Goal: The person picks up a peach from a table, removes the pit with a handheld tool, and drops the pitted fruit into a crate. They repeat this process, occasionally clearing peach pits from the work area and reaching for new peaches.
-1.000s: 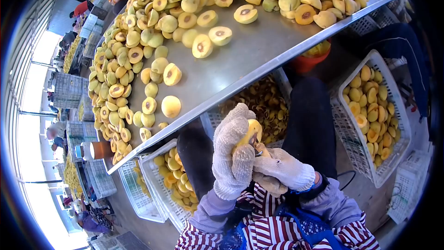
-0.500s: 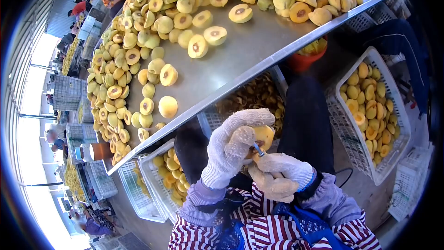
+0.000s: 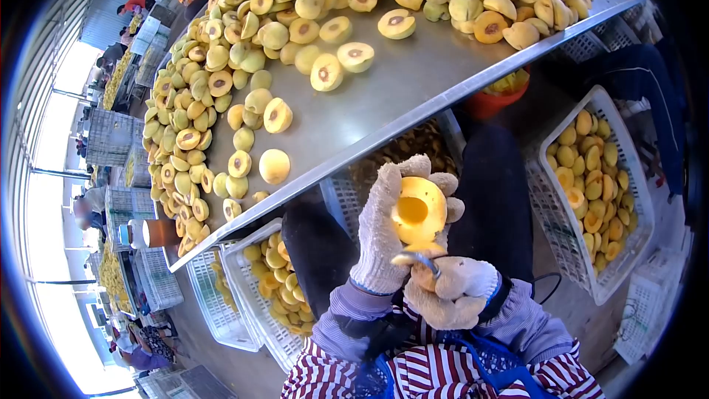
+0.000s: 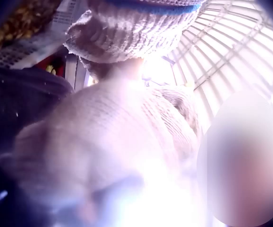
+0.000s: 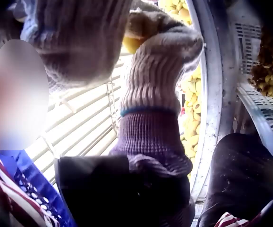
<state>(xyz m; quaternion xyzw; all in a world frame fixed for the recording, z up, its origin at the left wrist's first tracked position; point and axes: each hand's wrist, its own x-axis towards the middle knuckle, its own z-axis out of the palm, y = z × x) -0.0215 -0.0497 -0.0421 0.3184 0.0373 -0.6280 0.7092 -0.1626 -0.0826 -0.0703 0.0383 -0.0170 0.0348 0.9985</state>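
Note:
Both hands wear pale knitted gloves. In the head view, my left hand (image 3: 378, 233) holds a yellow peach half (image 3: 436, 203), its cut face turned up with a smooth round hollow in the middle. Just below it, my right hand (image 3: 454, 294) grips a small pitting knife with a curved metal blade (image 3: 434, 264). A yellowish scrap (image 3: 405, 258) lies against the blade, close under the peach's rim. The knife's handle is mostly hidden by the fingers. In the right wrist view, a bit of yellow peach (image 5: 133, 45) shows beyond the gloves.
A metal table (image 3: 369, 96) ahead carries heaped peach halves (image 3: 221, 59), many with brown pits. Crates of peach halves stand at right (image 3: 543, 192) and left (image 3: 240, 270). Under the table edge are a crate of brown scraps (image 3: 413, 144) and an orange bucket (image 3: 491, 103). Other people sit farther off.
A brown pit showed in the held peach earlier, and the blade was at it half a second ago. Now the hollow is bare, the cut face is turned up, and the right hand has drawn slightly down.

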